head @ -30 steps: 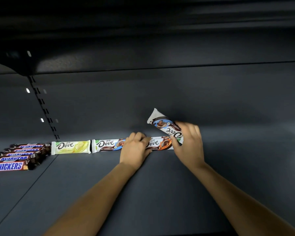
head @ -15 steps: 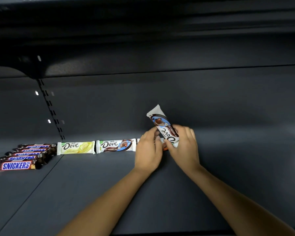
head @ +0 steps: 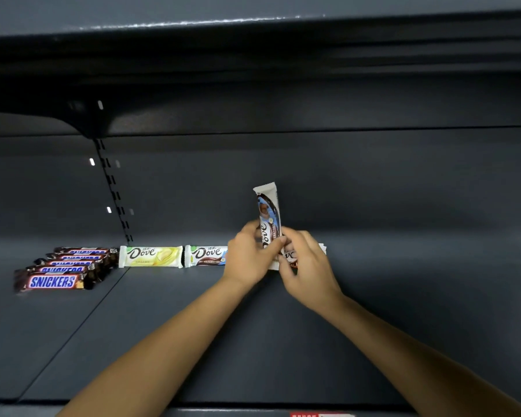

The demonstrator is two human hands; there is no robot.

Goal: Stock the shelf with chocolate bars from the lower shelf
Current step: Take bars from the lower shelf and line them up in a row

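A white and blue Dove bar (head: 267,215) stands almost upright above the dark shelf (head: 253,341). My left hand (head: 248,258) and my right hand (head: 306,266) both grip its lower end. Behind my hands another Dove bar (head: 292,256) lies against the back wall, mostly hidden. To its left lie a white and brown Dove bar (head: 206,255) and a yellow Dove bar (head: 151,256), flat in one row.
Several Snickers bars (head: 53,281) lie stacked in rows on the neighbouring shelf section at the left. A slotted upright (head: 115,194) divides the two sections. The shelf above (head: 253,55) overhangs the space. A red price label (head: 319,414) shows at the front edge.
The held Dove bar has swung from a leftward tilt to nearly upright. My left hand moved right from the lying bars and now grips it together with my right hand.
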